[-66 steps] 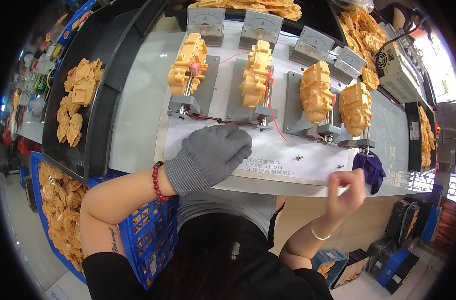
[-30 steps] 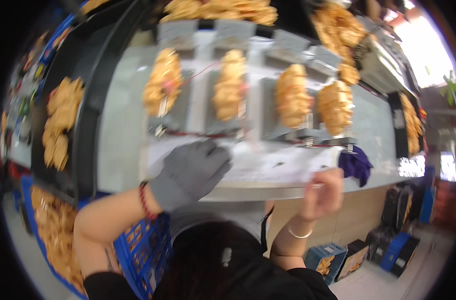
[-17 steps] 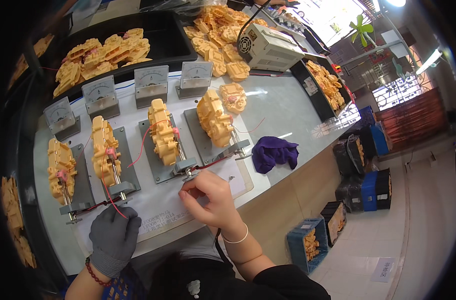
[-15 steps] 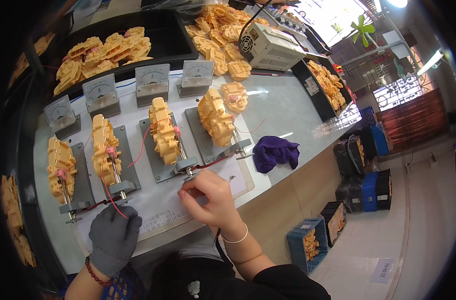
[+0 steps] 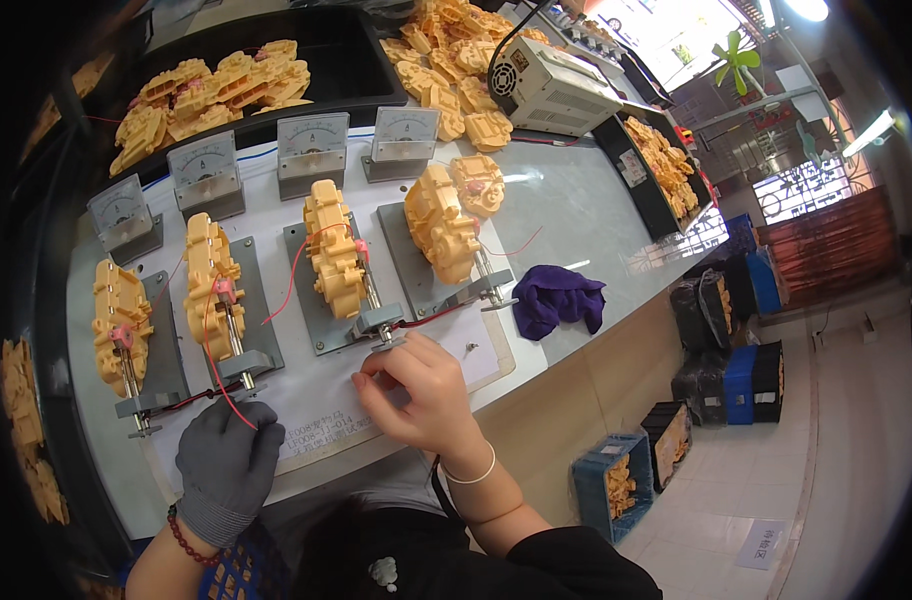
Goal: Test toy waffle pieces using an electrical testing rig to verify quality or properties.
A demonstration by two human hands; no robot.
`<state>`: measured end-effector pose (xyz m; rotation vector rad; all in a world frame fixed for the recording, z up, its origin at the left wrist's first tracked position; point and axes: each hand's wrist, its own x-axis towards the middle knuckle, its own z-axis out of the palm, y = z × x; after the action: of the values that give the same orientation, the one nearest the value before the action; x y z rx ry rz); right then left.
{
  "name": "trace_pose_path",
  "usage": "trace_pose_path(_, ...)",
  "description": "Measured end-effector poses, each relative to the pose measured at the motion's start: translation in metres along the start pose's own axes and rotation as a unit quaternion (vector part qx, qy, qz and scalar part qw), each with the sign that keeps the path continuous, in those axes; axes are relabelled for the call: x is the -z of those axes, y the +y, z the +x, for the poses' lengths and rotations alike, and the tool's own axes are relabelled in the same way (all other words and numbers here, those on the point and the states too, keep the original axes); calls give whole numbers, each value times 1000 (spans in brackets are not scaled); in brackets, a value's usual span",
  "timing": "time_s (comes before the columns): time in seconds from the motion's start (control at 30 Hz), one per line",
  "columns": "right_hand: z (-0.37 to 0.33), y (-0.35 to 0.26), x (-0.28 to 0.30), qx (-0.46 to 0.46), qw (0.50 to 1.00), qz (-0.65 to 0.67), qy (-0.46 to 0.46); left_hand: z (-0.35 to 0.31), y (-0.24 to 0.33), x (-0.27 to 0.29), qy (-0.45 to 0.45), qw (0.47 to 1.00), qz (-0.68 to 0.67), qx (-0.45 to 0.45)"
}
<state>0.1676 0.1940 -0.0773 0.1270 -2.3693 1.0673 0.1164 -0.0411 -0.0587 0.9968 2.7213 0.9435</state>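
Note:
My left hand (image 5: 229, 457), in a grey glove, is closed just below the end of the second fixture from the left. A red wire (image 5: 212, 345) runs down onto its fingers; whatever lies inside them is hidden. Bare and curled, my right hand (image 5: 421, 392) is beside the metal end knob (image 5: 387, 337) of the third fixture, its fingertips partly hidden. Yellow plastic gear housings sit on grey fixtures: a far-left one (image 5: 122, 325), a second (image 5: 212, 285), a third (image 5: 333, 250) and a right one (image 5: 441, 225). Pink parts and metal rods show at their sides.
Analogue panel meters (image 5: 314, 155) line up behind the fixtures. A black tray (image 5: 366, 75) of yellow housings stands behind, with a loose pile (image 5: 441, 70) beside it. A beige power supply (image 5: 554, 90), another black bin (image 5: 636, 185) and a purple cloth (image 5: 559, 300) are on the right.
The whole view has shifted slightly, so the bench things appear a little higher. Both hands stay beside the same fixtures, with no clear change in their grip.

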Motion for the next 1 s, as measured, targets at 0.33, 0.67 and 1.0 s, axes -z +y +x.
trace_pose_path(0.33, 1, -1, 0, 1, 1000, 0, -4, -1, 0, 1, 0, 1000, -9, 10)
trace_pose_path(0.67, 1, -1, 0, 2, 1000, -9, -5, 0, -1, 0, -1, 1000, -10, 9)
trace_pose_path(1.0, 1, 0, -1, 5, 1000, -12, -5, 1, -1, 1, -9, 1000, -14, 9)
